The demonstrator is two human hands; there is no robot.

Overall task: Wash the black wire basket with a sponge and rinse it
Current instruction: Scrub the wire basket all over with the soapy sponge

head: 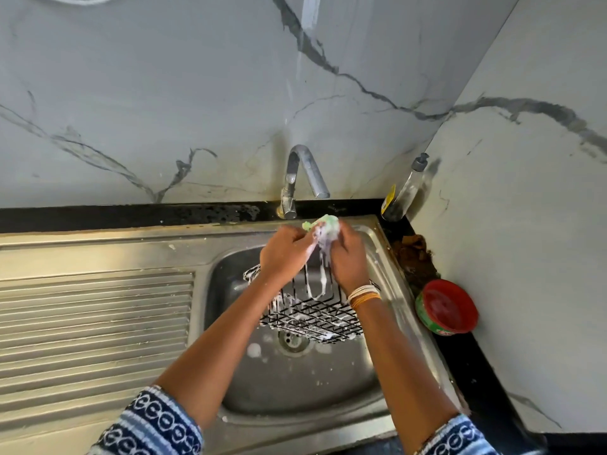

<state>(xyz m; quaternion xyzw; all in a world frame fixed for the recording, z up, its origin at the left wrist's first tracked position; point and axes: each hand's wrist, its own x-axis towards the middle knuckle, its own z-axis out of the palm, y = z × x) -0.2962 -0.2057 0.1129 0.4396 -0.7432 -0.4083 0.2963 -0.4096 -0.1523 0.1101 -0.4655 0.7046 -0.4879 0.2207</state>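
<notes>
The black wire basket [312, 315] lies in the steel sink [374, 257], streaked with white foam, partly hidden under my wrists. Above it, both hands squeeze a green sponge [323, 223]. My left hand [285, 254] grips the sponge's left side and my right hand [348, 257] grips its right side. Strings of soapy foam drip from the sponge down onto the basket. Neither hand touches the basket.
A chrome tap [300, 178] stands behind the sink, with no water running. A soap dispenser bottle [405, 192] sits in the corner. A red tub of dish paste [446, 307] rests on the black counter at right. The ridged drainboard [95, 323] extends left.
</notes>
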